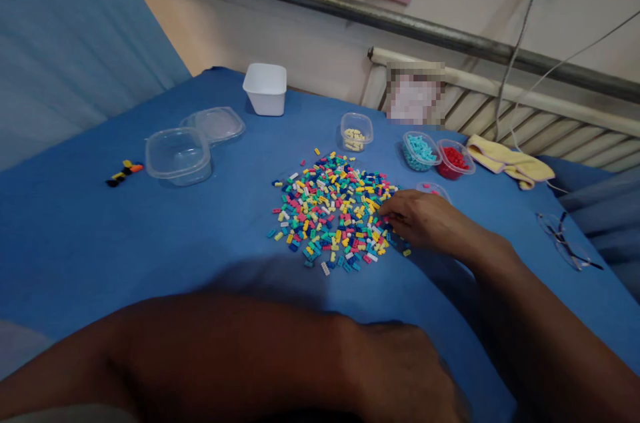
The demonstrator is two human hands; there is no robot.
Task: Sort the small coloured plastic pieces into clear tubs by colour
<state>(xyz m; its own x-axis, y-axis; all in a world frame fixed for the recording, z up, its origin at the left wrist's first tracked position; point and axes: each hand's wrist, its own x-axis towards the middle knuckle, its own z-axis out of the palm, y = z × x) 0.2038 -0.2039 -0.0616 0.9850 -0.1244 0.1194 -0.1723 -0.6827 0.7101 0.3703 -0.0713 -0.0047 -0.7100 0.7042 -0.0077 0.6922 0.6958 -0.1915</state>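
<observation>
Bricks (345, 196): mixed pile, ctr
R hand (417, 216): pile's 3 o'clock edge; grip obscured, can't tell
L hand (407, 369): approx 5 o'clock; grip hidden, can't tell
White tub (266, 103): approx 11 o'clock

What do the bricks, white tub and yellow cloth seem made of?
Bricks: likely plastic, uniform shapes in solid colours; finish unclear. White tub: probably smooth, opaque plastic, evenly coloured with rounded corners. Yellow cloth: soft, matt fabric, limply folded; weave unclear.

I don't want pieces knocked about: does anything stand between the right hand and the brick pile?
Nothing visible does. The right hand is at the right edge of the brick pile; the left hand is nearer the camera, out of that path.
</observation>
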